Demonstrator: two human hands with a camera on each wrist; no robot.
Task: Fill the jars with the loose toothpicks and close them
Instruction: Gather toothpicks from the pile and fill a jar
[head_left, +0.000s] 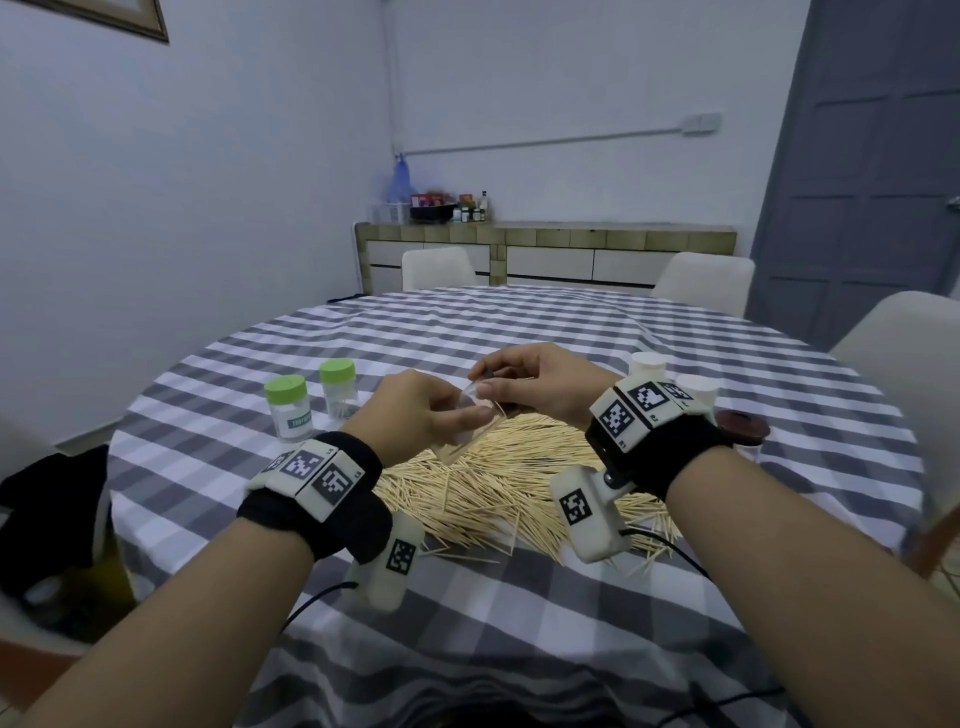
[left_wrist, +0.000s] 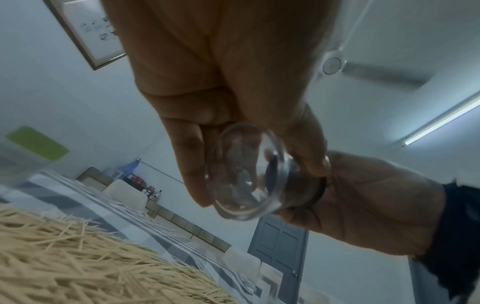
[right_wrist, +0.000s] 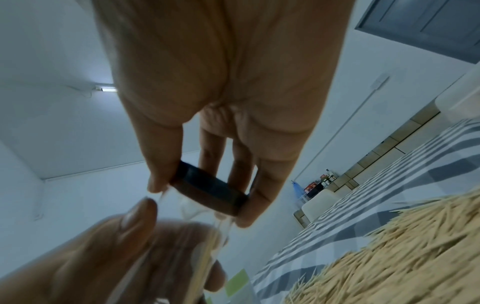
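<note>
My left hand (head_left: 460, 411) grips a clear jar (head_left: 470, 431), held tilted in the air above the big pile of loose toothpicks (head_left: 493, 488). In the left wrist view the jar's (left_wrist: 244, 174) round clear base faces the camera. My right hand (head_left: 485, 380) pinches a dark brown lid (right_wrist: 207, 193) between thumb and fingers, right at the jar's mouth. Whether the lid is seated on the jar I cannot tell. In the right wrist view the jar (right_wrist: 168, 257) is blurred, with pale streaks like toothpicks inside.
Two green-lidded jars (head_left: 288, 408) (head_left: 338, 387) stand left of the hands. Two white-lidded jars (head_left: 647, 366) (head_left: 696, 389) and a brown-lidded one (head_left: 743, 428) stand at the right. The round table has a grey checked cloth (head_left: 519, 623); chairs ring its far side.
</note>
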